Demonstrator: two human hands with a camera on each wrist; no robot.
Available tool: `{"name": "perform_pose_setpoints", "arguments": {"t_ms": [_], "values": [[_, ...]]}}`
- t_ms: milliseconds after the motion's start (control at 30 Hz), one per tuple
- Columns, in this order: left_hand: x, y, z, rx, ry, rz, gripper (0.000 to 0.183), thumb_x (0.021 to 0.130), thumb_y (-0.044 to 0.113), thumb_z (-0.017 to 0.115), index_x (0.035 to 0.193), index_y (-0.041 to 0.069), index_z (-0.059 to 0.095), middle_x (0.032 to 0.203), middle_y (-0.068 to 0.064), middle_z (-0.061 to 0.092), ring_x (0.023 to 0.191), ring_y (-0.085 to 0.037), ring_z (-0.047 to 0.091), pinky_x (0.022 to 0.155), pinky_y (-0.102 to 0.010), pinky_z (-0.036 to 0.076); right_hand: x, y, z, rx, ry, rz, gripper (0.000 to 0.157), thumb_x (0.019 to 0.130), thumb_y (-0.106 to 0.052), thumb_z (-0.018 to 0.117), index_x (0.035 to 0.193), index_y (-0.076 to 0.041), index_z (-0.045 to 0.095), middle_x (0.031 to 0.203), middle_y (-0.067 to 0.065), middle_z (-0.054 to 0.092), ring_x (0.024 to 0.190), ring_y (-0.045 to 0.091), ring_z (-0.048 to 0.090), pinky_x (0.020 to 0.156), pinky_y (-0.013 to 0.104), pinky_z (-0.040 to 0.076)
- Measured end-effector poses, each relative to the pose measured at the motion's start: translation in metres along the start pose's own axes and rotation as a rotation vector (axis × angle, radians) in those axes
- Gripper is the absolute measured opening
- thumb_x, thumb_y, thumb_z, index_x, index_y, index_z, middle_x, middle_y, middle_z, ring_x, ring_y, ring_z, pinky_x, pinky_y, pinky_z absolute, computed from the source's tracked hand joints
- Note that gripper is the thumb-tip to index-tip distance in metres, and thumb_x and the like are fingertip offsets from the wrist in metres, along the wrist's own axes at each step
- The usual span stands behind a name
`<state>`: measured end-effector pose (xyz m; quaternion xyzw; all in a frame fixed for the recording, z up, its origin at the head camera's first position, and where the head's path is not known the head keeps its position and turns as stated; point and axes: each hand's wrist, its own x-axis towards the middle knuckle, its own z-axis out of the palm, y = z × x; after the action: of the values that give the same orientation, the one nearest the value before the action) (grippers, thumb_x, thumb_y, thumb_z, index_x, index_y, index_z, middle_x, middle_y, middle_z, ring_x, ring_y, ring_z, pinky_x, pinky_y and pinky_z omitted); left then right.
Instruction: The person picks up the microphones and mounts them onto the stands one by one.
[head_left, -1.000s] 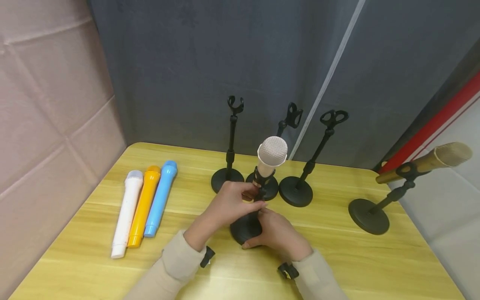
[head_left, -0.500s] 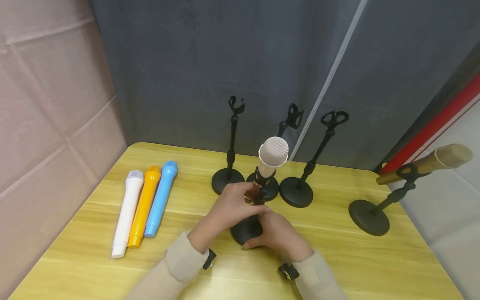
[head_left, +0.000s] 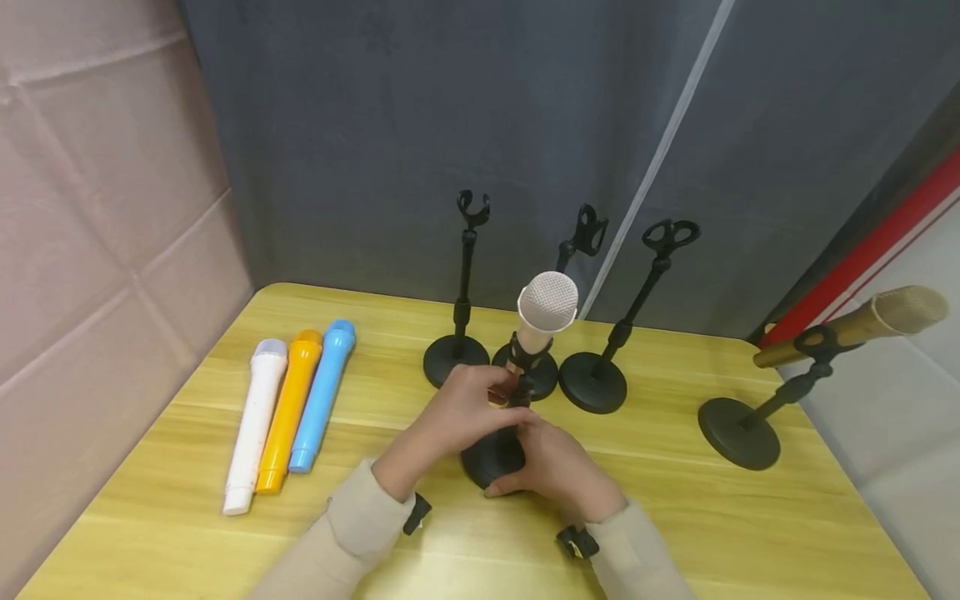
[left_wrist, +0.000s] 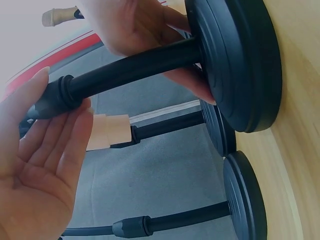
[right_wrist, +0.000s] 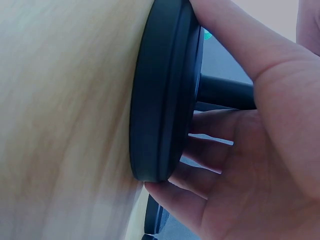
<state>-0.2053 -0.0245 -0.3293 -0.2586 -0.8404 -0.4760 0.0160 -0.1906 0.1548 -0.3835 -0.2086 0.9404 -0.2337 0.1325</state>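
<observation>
A pale microphone (head_left: pixel 547 304) with a mesh head sits in the clip of a black desk stand (head_left: pixel 491 458) at the middle of the table. My left hand (head_left: pixel 453 408) grips this stand's upright below the clip; in the left wrist view its thumb and fingers go around the collar (left_wrist: pixel 56 97). Low down, my right hand (head_left: pixel 562 467) holds the round base (right_wrist: pixel 162 100), thumb at the near rim and fingers spread along the other side. The base is close over the wooden tabletop. Part of the upright is hidden behind my left hand.
Behind stand three black stands with bare clips: left (head_left: pixel 455 358), middle (head_left: pixel 543 379) and right (head_left: pixel 592 383). A gold microphone (head_left: pixel 862 325) rests in another stand (head_left: pixel 738 433) at far right. White (head_left: pixel 257 425), orange (head_left: pixel 288 412) and blue (head_left: pixel 322 400) microphones lie side by side at left.
Both hands keep their hold on the stand. My left thumb has shifted very slightly to the right; the other things stay where they were.
</observation>
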Motion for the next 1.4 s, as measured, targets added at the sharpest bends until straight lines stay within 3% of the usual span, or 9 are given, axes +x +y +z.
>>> {"name": "perform_pose_setpoints", "arguments": {"t_ms": [367,600,767,1233,1400], "values": [[0.0005,-0.0025,0.0018,-0.032,-0.072,0.01,0.022,0.088,0.02,0.078,0.108,0.012,0.075,0.11,-0.001,0.075,0.099,-0.015,0.073,0.083,-0.025,0.06,0.0007,0.0008,0.0004,0.047,0.009,-0.007,0.107,0.065,-0.049,0.093,0.151,-0.007,0.045,0.15,0.009,0.054,0.133,0.026,0.056,0.109,0.049,0.047],[0.0,-0.001,0.0045,0.023,0.018,-0.066,0.036,0.082,0.034,0.085,0.11,0.016,0.072,0.1,0.006,0.074,0.094,-0.008,0.068,0.084,-0.028,0.059,-0.0001,0.0006,0.0006,0.043,0.005,-0.009,0.105,0.066,-0.048,0.093,0.15,-0.005,0.045,0.147,0.012,0.056,0.13,0.028,0.058,0.108,0.05,0.047],[0.0001,0.0014,0.0045,0.038,0.036,-0.062,0.033,0.082,0.033,0.085,0.108,0.016,0.072,0.099,0.006,0.074,0.091,-0.007,0.069,0.085,-0.027,0.058,0.0005,0.0007,0.0005,0.045,0.006,-0.001,0.105,0.065,-0.048,0.093,0.149,-0.005,0.046,0.146,0.011,0.058,0.13,0.026,0.058,0.108,0.049,0.047],[0.0011,-0.0013,-0.0025,-0.057,-0.068,-0.029,0.023,0.088,0.022,0.08,0.108,0.013,0.075,0.112,-0.001,0.076,0.099,-0.014,0.073,0.086,-0.028,0.06,0.0018,0.0005,0.0007,0.02,0.005,0.005,0.105,0.065,-0.05,0.093,0.148,-0.005,0.048,0.147,0.01,0.057,0.131,0.026,0.058,0.109,0.048,0.047],[0.0008,-0.0026,0.0002,-0.046,-0.05,-0.039,0.03,0.086,0.026,0.082,0.111,0.014,0.073,0.108,0.001,0.075,0.099,-0.012,0.071,0.085,-0.026,0.06,0.0006,0.0001,0.0005,0.041,0.006,0.012,0.104,0.066,-0.048,0.093,0.148,-0.005,0.047,0.146,0.011,0.058,0.13,0.027,0.059,0.108,0.049,0.047]]}}
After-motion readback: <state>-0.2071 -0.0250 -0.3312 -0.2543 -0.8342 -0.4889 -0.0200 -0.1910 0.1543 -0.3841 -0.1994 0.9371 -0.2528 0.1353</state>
